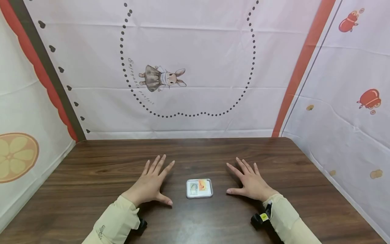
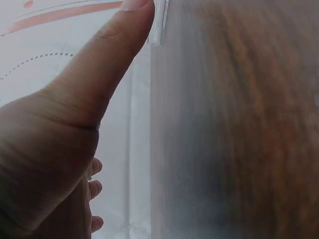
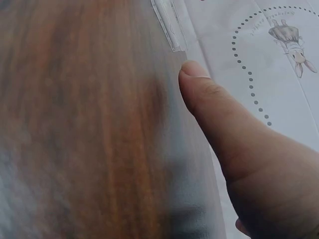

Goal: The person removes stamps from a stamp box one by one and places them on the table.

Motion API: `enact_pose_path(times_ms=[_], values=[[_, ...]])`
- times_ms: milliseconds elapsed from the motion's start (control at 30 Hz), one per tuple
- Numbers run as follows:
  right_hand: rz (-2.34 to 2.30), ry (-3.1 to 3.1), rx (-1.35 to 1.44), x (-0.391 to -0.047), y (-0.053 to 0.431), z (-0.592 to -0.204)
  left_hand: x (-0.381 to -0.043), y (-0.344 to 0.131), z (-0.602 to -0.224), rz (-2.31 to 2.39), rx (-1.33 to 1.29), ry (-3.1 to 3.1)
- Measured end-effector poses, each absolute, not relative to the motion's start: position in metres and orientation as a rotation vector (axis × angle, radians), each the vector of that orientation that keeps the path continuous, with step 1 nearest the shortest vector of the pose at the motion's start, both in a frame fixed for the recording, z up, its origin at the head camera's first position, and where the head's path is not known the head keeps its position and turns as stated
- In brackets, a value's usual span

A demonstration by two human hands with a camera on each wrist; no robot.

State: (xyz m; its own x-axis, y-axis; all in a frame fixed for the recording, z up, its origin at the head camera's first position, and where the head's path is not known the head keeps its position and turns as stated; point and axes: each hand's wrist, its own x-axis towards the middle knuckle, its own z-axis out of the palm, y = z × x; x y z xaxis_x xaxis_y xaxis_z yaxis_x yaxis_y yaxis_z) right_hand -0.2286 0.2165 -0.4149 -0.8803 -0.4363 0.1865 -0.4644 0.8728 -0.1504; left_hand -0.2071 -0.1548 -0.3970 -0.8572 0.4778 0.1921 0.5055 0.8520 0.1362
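A small flat clear plastic case (image 1: 199, 188) lies on the brown wood-grain table (image 1: 195, 156), between my two hands. Inside it show a pale green patch and an orange and yellow patch; its exact kind I cannot tell. To the case's left my left hand (image 1: 150, 184) has its fingers spread and holds nothing. My right hand (image 1: 251, 184) is on the other side, fingers spread too, apart from the case. The left wrist view shows my thumb (image 2: 107, 64) near the edge of the case (image 2: 160, 22). In the right wrist view the case's edge (image 3: 169, 25) is beyond my thumb (image 3: 214, 104).
A white cloth (image 1: 195, 61) with a printed rabbit and dotted line hangs behind the table. More printed cloth (image 1: 350, 101) stands along the right side, and another cloth (image 1: 18, 101) with an orange slice along the left. Each wrist wears a black device (image 1: 257, 221).
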Motion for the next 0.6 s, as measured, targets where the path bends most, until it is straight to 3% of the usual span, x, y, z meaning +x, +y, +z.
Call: enact_pose_path(times_ms=[600], values=[[0.325,-2.899,0.692,-0.2265,0.2132,-0.4135,-0.2078,-0.1532,-0.3992,-0.324,-0.792,-2.879]])
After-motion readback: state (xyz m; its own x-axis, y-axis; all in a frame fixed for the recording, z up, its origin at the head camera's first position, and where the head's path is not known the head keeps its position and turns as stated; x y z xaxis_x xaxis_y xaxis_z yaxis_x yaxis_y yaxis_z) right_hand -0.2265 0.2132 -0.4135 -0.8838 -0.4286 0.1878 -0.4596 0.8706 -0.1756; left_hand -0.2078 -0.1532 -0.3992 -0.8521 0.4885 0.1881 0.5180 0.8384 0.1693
